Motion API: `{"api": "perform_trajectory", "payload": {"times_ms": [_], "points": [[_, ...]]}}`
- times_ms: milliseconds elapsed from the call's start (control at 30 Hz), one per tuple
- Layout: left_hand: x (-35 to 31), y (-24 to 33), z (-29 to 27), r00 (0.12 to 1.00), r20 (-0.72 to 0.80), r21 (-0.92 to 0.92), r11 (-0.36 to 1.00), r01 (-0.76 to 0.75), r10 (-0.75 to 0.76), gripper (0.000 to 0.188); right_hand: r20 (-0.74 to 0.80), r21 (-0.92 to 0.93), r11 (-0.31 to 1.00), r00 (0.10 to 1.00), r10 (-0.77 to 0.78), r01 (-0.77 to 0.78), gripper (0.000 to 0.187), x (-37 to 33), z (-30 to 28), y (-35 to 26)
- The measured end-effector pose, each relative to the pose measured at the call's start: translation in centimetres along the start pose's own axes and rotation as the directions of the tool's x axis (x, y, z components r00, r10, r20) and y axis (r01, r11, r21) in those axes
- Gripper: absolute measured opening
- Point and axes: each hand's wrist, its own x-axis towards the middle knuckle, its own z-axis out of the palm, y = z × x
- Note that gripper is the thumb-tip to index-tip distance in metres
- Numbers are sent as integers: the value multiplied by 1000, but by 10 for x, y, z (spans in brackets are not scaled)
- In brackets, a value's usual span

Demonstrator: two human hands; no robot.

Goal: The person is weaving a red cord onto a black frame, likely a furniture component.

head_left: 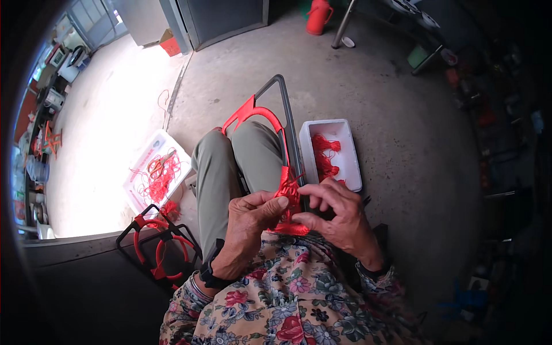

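A black rectangular metal frame (pixel 292 123) rests upright across my lap, with a curved red cord-wrapped band (pixel 265 114) fixed inside it. At its near end is a bunched net of red cord (pixel 289 190). My left hand (pixel 248 223) is closed, pinching this cord between thumb and fingers. On the other side my right hand (pixel 339 215) has its fingers bent, with the index fingertip at the upper strands and the thumb against the lower part of the bundle. The exact strands between its fingers are partly hidden.
On the floor at left, a white tray (pixel 133 183) holds tangled red cord and orange-handled scissors (pixel 158 165). A white foam box (pixel 355 155) with red cord bundles stands at right. More black frames with red rings (pixel 158 244) lie by my left side. A red flask (pixel 318 18) stands far off.
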Motion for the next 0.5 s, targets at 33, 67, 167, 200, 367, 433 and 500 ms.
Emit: {"api": "perform_trajectory", "payload": {"times_ms": [33,67,167,200,367,433,500], "points": [[-4,1,3,1000,15,45,999,-23,23,16,34,17,998,997,-64,64,32,2,9,-1],[-6,2,7,998,39,89,995,-43,40,16,5,-52,988,989,-148,148,31,3,14,4],[-15,13,16,989,129,121,989,-84,68,19,11,-88,968,972,-234,234,27,2,19,17],[-15,15,16,985,145,175,977,-119,94,24,34,-54,971,972,-231,233,24,1,16,19],[-1,-2,-12,992,84,-35,995,-89,92,36,-25,485,874,998,52,-34,18,-18,-43,9],[5,-14,-12,986,107,-65,990,-122,128,35,-80,487,873,997,9,31,22,-32,-73,3],[8,-19,-11,993,109,-92,995,-28,38,34,-143,419,905,990,-10,69,23,-36,-85,-7]]}}
